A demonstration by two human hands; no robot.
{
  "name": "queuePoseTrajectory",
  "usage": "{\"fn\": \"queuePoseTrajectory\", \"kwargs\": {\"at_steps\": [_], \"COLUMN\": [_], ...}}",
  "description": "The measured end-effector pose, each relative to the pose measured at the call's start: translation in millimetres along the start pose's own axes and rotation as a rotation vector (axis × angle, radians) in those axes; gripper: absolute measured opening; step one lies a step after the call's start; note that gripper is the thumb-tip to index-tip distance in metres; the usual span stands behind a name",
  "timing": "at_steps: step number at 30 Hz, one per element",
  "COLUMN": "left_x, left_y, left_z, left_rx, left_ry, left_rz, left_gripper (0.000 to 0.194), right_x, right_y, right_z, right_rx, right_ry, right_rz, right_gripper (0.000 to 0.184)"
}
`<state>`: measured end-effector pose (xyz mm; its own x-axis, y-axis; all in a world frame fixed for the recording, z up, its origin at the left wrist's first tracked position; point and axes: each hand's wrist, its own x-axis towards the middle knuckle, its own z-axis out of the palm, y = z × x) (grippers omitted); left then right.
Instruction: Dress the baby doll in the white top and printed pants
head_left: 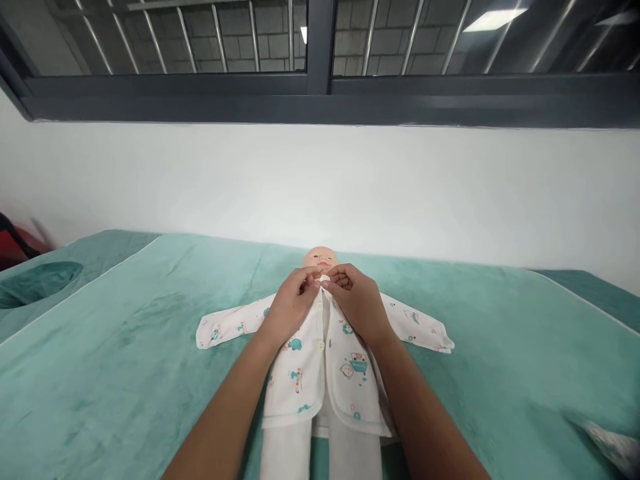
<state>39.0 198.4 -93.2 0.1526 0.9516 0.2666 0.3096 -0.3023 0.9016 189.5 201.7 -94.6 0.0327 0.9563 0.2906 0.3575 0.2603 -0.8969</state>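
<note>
Doll [321,256] on its back on the green blanket [125,380], head toward the wall [320,180], legs in white trousers [286,453] pointing your way. White printed jacket [295,387] on its torso, sleeves spread to either side, front edges side by side with a narrow gap.

Your left hand [296,295] and right hand [357,293] meet at the collar, fingertips pinched on the cloth just below the doll's chin. Fingers cover the spot; whether a button sits between them, you can't be sure from here. Lower down, a pale button [320,345] shows on the edge by your left, unfastened.

Handling, by judgement: cloth light, soft, limp, likely to fold under a fingertip; little slip. Button small and stiff; best taken by its rim, opposite edge held flat beside the hole. Doll probably light, apt to shift if tugged.
</note>
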Motion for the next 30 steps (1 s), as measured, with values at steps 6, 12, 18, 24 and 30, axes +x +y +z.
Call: {"fn": "queuePoseTrajectory", "kwargs": {"at_steps": [6,12,18,24,30], "left_x": [0,-1,-1,-1,0], "left_y": [0,0,3,4,2], "left_z": [-1.4,-0.6,-2.0,1.8,2.6], "left_rx": [0.182,0.191,0.138,0.109,-0.069], "left_ry": [-0.024,-0.012,-0.049,0.028,0.044], "left_rz": [0.066,0.16,0.11,0.028,-0.033], "left_gripper": [0.017,0.016,0.021,0.019,0.022], "right_x": [2,3,2,2,1], "right_y": [2,3,3,6,2], "right_z": [-17,-29,-20,-16,-10], "right_rx": [0.01,-0.028,0.082,0.221,0.171], "right_ry": [-0.155,-0.307,-0.195,-0.208,-0.131], "right_rz": [0.073,0.069,0.098,0.081,0.06], "right_gripper": [0.019,0.024,0.016,0.015,0.02]}}
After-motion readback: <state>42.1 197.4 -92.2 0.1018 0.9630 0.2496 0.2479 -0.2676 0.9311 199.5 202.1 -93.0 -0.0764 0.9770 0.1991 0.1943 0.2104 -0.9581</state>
